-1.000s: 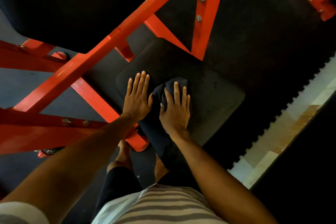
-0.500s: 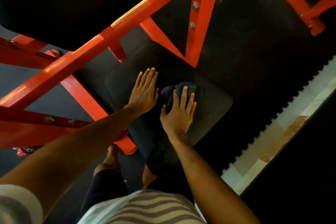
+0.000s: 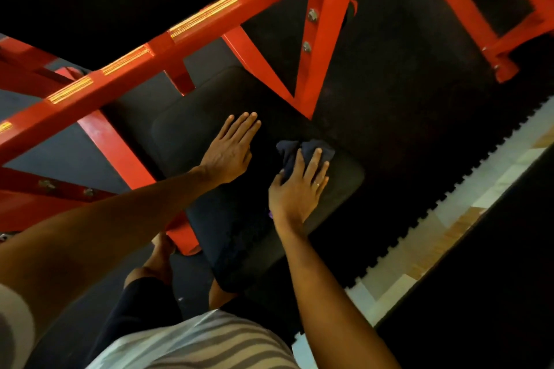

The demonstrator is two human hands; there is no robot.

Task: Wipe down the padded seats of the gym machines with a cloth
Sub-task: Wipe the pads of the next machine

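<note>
A black padded seat [image 3: 192, 135] of a red-framed gym machine lies below me in the middle of the view. My left hand [image 3: 230, 150] rests flat on the pad with straight fingers. To its right, my right hand [image 3: 299, 189] presses a bunched dark blue cloth [image 3: 302, 150] onto the pad near its right edge. The fingers lie over the cloth and the thumb curls against its left side. Most of the cloth is hidden under the palm.
Red steel beams [image 3: 150, 57] of the machine frame cross above the seat at the left and top, and a red upright [image 3: 323, 24] stands just beyond the pad. Dark rubber matting [image 3: 419, 99] ends in a toothed edge against pale tiles [image 3: 449, 234] at the right.
My right hand has slid the cloth to the right across the pad, away from my left hand. The left hand stays flat on the seat.
</note>
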